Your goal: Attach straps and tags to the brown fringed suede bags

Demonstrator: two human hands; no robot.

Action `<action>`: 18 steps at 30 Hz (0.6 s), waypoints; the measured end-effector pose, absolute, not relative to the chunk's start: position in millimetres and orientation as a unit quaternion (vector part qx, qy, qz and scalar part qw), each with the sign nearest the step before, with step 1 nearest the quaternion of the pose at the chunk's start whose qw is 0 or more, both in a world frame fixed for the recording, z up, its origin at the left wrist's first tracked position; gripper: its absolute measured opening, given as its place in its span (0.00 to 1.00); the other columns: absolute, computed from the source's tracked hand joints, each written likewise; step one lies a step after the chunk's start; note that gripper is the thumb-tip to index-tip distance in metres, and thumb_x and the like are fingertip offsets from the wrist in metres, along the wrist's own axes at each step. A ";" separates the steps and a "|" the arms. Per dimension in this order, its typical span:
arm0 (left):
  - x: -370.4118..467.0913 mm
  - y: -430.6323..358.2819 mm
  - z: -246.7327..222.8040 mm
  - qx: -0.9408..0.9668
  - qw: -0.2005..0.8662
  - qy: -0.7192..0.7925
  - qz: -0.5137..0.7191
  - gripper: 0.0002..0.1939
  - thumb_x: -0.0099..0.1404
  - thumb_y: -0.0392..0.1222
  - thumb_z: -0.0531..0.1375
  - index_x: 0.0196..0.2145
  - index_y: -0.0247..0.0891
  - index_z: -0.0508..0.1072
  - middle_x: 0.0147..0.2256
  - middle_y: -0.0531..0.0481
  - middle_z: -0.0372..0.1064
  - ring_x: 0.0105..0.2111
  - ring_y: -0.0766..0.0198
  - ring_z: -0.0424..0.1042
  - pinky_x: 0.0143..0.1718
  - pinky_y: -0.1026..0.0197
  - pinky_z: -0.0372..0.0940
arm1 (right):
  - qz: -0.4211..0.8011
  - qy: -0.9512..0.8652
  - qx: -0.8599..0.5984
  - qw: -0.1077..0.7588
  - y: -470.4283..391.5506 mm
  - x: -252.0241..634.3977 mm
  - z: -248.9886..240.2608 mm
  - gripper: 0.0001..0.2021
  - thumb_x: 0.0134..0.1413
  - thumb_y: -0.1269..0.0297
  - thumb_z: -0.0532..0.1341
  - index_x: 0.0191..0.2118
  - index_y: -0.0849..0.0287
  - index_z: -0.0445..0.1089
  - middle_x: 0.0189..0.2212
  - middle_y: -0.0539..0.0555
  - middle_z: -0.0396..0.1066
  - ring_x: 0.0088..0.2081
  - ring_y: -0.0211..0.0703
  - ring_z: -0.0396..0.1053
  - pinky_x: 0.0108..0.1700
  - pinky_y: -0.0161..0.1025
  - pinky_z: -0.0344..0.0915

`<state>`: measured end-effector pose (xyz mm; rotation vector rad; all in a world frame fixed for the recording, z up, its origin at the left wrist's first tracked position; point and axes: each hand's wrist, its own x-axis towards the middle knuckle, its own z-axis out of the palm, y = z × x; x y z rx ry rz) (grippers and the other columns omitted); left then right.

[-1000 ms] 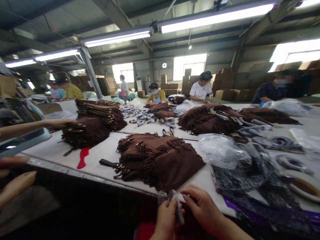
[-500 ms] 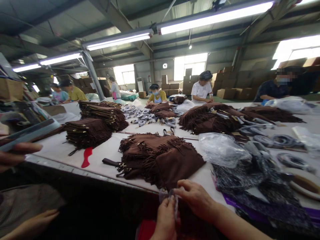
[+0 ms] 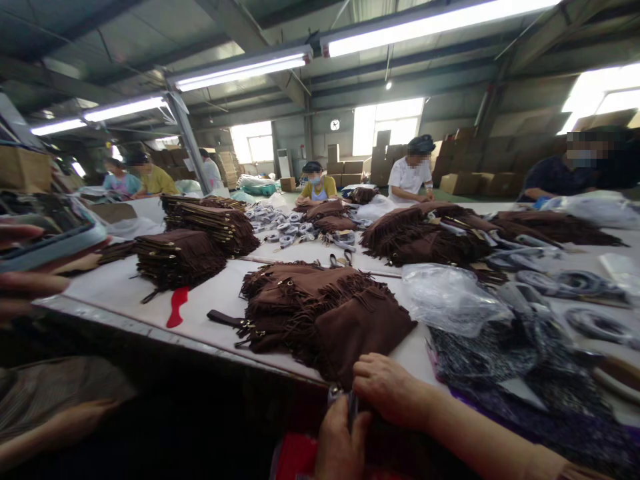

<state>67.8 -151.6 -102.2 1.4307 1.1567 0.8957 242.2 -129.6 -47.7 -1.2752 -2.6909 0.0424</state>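
Observation:
At the table's near edge, my left hand [image 3: 341, 437] is closed around a small plastic-wrapped strap [image 3: 334, 393] with a shiny metal end; most of it is hidden by my fingers. My right hand [image 3: 383, 387] is closed against the same strap from the right, its fingers curled and their tips hidden. Just beyond both hands lies a pile of brown fringed bags [image 3: 300, 307] with gold-coloured clasps. The top bag [image 3: 355, 327] hangs its corner toward my hands.
Stacks of brown fringed bags [image 3: 183, 260] and a red strip [image 3: 177, 308] lie to the left. Clear plastic [image 3: 450, 297] and coiled grey straps [image 3: 597, 323] are on the right. A co-worker's hand [image 3: 30, 287] holds a pale-edged object at far left. Other people work across the table.
My right hand has curled in more tightly over the strap, and my left hand has dropped slightly. At far left the co-worker's hand and pale-edged object have shifted.

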 end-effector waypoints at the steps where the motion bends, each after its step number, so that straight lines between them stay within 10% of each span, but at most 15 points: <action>1: 67.8 -151.0 -101.7 0.598 0.522 0.478 0.376 0.15 0.57 0.52 0.64 0.35 0.39 0.78 0.37 0.38 0.74 0.40 0.48 0.69 0.45 0.56 0.60 | 0.017 -0.901 -0.426 0.077 -129.1 241.3 -45.2 0.03 0.52 0.68 0.59 0.31 0.59 0.70 0.32 0.53 0.70 0.34 0.43 0.63 0.37 0.40 0.57; 18: 77.4 -143.6 -119.0 0.498 0.643 0.483 0.325 0.21 0.61 0.59 0.58 0.23 0.38 0.68 0.20 0.52 0.60 0.21 0.67 0.57 0.23 0.63 0.53 | -0.016 -0.915 -0.386 0.113 -129.8 240.2 -68.6 0.02 0.57 0.68 0.58 0.34 0.58 0.68 0.33 0.52 0.69 0.34 0.42 0.61 0.35 0.41 0.54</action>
